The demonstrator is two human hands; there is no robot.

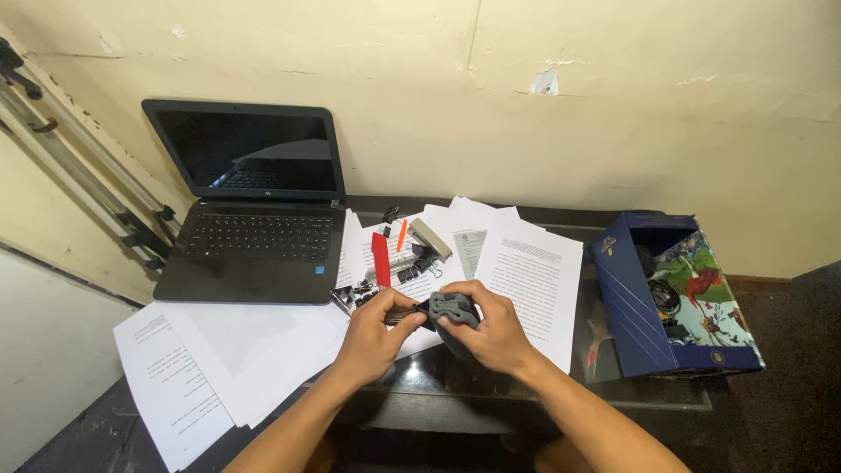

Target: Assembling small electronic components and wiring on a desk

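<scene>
Both hands meet over the papers at the middle of the desk. My right hand [492,331] grips a grey and black stapler [453,311] from the right side. My left hand [375,335] pinches the stapler's dark left end between thumb and fingers. Beneath them lies a printed white sheet [534,278]. Just behind the hands sit several black binder clips [412,270], a red cutter [381,259], an orange pen [401,235] and a small beige box [431,238].
An open black laptop [254,219] with a dark screen stands at the back left. More white sheets [188,363] hang over the desk's left front edge. A blue cardboard box [653,298] holding odds and ends sits at the right. A tripod [79,166] leans against the left wall.
</scene>
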